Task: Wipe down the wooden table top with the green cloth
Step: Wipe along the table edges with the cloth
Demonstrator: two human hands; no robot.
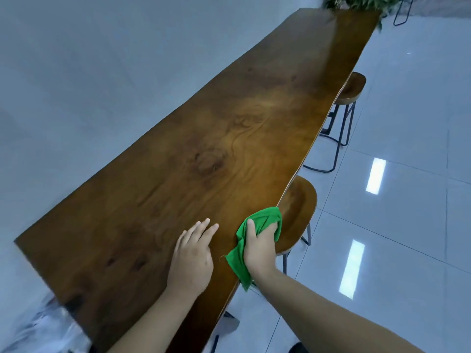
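- Right hand (258,247) fist closed around green cloth (262,220), bunched under palm, at table top's (204,149) right edge.
- Cloth tail hangs off edge below wrist.
- Left hand (192,258) flat, fingers spread, palm on wood just beside the cloth.
- Stool (302,207) tucked under edge, near cloth.

Head camera looks steeply down, close, along the table (204,138).
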